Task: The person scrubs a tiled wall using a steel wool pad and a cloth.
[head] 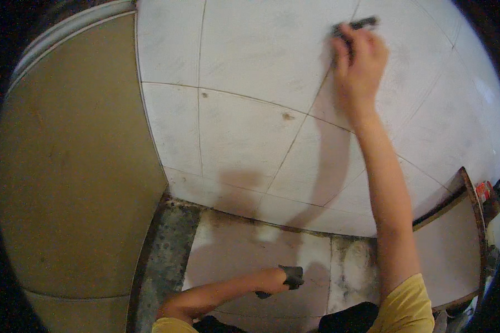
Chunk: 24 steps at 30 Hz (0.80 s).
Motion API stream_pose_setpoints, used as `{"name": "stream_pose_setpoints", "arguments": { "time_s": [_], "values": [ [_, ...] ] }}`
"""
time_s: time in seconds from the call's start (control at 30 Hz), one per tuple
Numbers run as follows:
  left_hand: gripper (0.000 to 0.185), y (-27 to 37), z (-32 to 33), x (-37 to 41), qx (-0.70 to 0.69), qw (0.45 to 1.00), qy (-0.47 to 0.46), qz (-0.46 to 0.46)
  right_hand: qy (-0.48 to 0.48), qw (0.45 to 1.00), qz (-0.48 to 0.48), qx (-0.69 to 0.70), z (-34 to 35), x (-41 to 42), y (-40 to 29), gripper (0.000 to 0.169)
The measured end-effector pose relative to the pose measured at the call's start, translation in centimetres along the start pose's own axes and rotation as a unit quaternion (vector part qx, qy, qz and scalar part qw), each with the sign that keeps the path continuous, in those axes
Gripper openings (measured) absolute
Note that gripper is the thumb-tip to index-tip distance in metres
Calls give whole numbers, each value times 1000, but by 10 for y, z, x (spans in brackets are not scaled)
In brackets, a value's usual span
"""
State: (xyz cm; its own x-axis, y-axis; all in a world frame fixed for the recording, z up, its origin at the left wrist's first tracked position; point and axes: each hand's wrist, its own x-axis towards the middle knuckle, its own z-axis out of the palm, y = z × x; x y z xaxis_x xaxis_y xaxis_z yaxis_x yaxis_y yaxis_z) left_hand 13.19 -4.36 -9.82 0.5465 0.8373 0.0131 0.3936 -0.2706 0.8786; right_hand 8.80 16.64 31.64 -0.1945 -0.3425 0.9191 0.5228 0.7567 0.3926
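Note:
My right hand [360, 54] is raised at the upper right, gripping a dark, blurred object [364, 23] against or close to the white tiled wall [250, 50]; its exact kind cannot be told. Lower down, my left hand [277, 281] is closed around a crumpled dark cloth or similar limp item [293, 277], held above the pale floor tiles. Dark grout lines cross the wall, and a small brown stain [288, 116] marks one tile. Shadows of an arm and a head fall on the tiles.
A large tan panel [75, 158] fills the left side. Dark, stained strips [171, 241] border the floor tiles. At the lower right stands a board with a dark, worn edge [475, 208], with a small red item [483, 190] behind it.

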Motion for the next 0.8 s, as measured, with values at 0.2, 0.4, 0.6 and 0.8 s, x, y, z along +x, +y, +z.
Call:
{"name": "stream_pose_setpoints", "arguments": {
  "time_s": [0.2,0.4,0.6,0.8],
  "values": [
    [30,43,-33,-30,-53,998,-12,-16,-575,778,-113,225,-19,-191,-103,17],
    [30,55,-55,-58,-10,989,-77,-125,-568,783,-18,254,-16,-199,-86,20],
    [30,5,-22,-38,-48,995,-44,-78,5,996,-80,33,49,7,-67,22],
    [36,25,-41,-48,-72,992,-16,-105,-296,924,-123,207,88,-86,-133,28]
  ]
}}
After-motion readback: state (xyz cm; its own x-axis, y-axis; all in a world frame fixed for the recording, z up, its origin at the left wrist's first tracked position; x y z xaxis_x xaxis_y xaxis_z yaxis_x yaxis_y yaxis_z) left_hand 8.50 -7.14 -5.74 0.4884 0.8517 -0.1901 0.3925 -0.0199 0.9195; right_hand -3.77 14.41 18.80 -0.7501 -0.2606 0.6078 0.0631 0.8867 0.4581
